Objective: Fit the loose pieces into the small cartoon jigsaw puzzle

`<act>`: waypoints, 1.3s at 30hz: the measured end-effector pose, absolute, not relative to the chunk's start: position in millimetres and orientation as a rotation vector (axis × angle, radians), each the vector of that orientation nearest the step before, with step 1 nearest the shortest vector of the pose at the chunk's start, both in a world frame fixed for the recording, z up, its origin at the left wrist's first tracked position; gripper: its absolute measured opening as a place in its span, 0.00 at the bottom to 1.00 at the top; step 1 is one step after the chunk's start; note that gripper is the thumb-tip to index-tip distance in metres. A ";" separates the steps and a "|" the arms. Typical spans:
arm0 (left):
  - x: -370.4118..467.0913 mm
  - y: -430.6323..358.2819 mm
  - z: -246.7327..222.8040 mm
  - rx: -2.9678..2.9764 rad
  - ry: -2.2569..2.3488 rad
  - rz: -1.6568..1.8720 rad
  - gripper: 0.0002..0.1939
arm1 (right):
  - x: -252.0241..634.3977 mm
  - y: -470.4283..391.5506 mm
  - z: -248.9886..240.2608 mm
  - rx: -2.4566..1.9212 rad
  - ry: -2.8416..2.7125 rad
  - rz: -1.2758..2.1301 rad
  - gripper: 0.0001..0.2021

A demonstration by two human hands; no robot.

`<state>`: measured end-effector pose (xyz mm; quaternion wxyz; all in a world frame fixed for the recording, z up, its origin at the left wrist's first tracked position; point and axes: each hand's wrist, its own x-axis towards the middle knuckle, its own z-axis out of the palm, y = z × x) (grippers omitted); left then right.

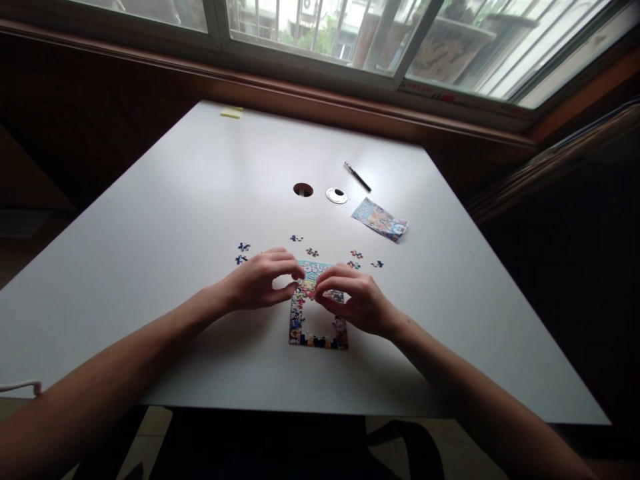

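Observation:
A small jigsaw puzzle (294, 337) lies on the white table, its colourful border joined into a frame around a bare middle. My left hand (270, 277) is at its upper left edge, fingers curled, with a small gap between thumb and fingertips and nothing visible between them. Over the upper middle, my right hand (357, 297) pinches what looks like a puzzle piece (312, 293), mostly hidden by the fingertips. Loose puzzle pieces lie beyond my hands: one (243, 247) at the left, one (313, 252) in the middle and one (377, 264) at the right, among several.
A creased picture sheet (381, 220) lies at the right of the white table (200, 200). Behind it are a black pen (357, 177), a round silver cover (337, 195) and a cable hole (303, 190). A yellow sticky note (231, 113) marks the far edge, below a window.

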<state>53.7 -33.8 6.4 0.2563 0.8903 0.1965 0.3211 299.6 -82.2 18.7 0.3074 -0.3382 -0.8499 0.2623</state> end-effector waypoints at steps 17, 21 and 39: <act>51.0 -32.1 4.5 2.530 0.457 0.563 0.05 | 301.4 -85.6 -5.3 -0.791 -2.383 0.583 0.08; 51.2 -32.5 4.5 2.511 0.471 0.552 0.05 | 301.5 -86.5 -4.8 -0.787 -2.420 0.545 0.09; 50.6 -32.5 5.1 2.509 0.483 0.526 0.06 | 301.6 -87.0 1.5 -0.801 -2.537 0.360 0.10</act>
